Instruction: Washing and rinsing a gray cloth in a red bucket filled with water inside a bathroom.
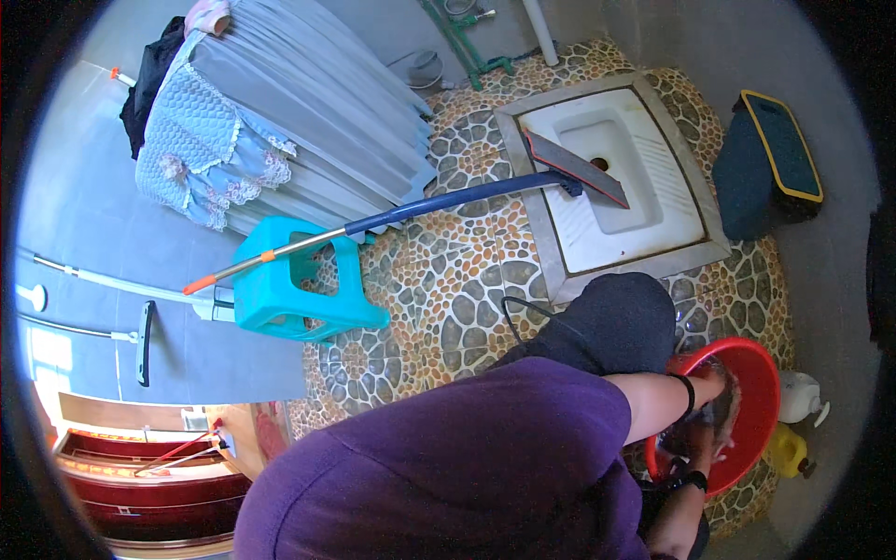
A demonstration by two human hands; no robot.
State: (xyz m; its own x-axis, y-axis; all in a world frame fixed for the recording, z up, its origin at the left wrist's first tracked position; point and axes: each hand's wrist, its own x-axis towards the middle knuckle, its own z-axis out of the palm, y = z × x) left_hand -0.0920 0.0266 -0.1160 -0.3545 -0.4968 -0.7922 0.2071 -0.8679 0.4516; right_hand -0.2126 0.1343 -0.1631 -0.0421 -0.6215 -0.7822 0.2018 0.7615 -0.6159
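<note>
Both my hands are down inside a red plastic basin (767, 411) on the floor at the right. My left hand (712, 385), below a black wristband, is against the far inner side, its fingers bent. My right hand (707, 446), with a black watch at the wrist, is lower in the basin, its fingers partly hidden. Between the two hands lies something dark and wet (724, 403), too unclear to name. Whitish foam or water shows along the basin's inner wall. My purple sleeve and bent dark-trousered knee are next to the basin.
A squat toilet (667, 229) lies ahead, with a long-handled floor squeegee (448, 198) resting across it to a teal stool (280, 291). At right stand a dark bin (742, 177), a white pump bottle (796, 397) and a yellow bottle (789, 452). A curtain (345, 103) hangs left.
</note>
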